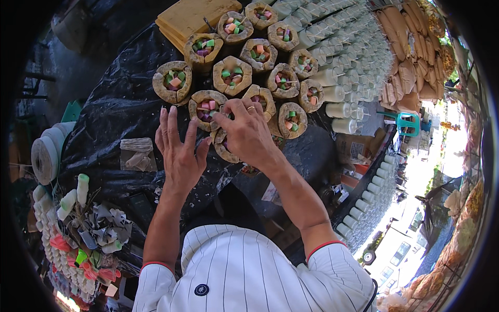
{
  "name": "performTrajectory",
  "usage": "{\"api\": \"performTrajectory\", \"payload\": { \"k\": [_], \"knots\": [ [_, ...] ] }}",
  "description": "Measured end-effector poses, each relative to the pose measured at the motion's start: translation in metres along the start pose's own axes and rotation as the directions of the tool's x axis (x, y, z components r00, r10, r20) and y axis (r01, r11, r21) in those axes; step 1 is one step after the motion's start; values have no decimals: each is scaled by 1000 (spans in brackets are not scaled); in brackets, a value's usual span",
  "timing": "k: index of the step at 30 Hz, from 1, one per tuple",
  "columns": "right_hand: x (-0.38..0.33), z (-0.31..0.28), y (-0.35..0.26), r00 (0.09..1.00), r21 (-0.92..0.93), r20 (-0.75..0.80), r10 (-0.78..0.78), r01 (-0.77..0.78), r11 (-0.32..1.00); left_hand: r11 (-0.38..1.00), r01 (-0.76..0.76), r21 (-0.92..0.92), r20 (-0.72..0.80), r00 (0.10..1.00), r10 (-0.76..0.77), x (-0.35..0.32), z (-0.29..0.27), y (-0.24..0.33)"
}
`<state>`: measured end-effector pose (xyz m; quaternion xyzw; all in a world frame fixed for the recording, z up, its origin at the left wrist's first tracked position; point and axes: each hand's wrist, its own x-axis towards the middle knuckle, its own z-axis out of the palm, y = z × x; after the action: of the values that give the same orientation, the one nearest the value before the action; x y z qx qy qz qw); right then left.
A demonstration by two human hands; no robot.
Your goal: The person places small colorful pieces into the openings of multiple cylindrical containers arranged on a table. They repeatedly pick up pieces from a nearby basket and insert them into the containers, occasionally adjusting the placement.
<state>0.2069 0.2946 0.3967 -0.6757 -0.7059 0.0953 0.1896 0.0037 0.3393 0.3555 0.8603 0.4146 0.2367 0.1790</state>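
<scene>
Moulds, rough tan, stone-like, with segmented walls [231, 61], are clustered upright at the upper centre of the frame on a crinkled black plastic sheet [114, 106], each visible cup filled with small pink, green and orange cubes. Their openings face up, presumably so the loose cubes stay in, and the close packing likely keeps neighbours from tipping. One such item, a tan segmented mould with mostly pink cubes [207, 94], lies at the centre of the frame, between and just above the hands, within easy reach of both. Left hand [181, 162]: palm down, fingers long and slightly spread, thumb apart, index tip at the lower left edge of that mould; contact cannot be confirmed. Right hand [249, 134]: wrist arched, forearm rising from the lower right, fingers bent down over the mould's right side, a ring on one; whether they pinch anything cannot be told. Adjacent stock: tan flat slabs [189, 21], upper centre; rows of pale glass-like cylinders [340, 57], upper right, ranked apparently to save space; clear plastic packet with pale contents [138, 155], left of the left hand; thick white rolls [44, 158], far left.
</scene>
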Motion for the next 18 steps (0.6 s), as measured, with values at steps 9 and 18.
{"api": "performTrajectory", "payload": {
  "k": [9, 18],
  "knots": [
    [-1, 4, -3, 999, -1, 29, 46, -46, 999, 999, -27, 36, 57, 998, 25, 21, 3, -1],
    [10, 6, -3, 999, -37, 33, 37, -36, 999, 998, -36, 53, 80, 996, 32, 13, 5, 2]
  ]
}}
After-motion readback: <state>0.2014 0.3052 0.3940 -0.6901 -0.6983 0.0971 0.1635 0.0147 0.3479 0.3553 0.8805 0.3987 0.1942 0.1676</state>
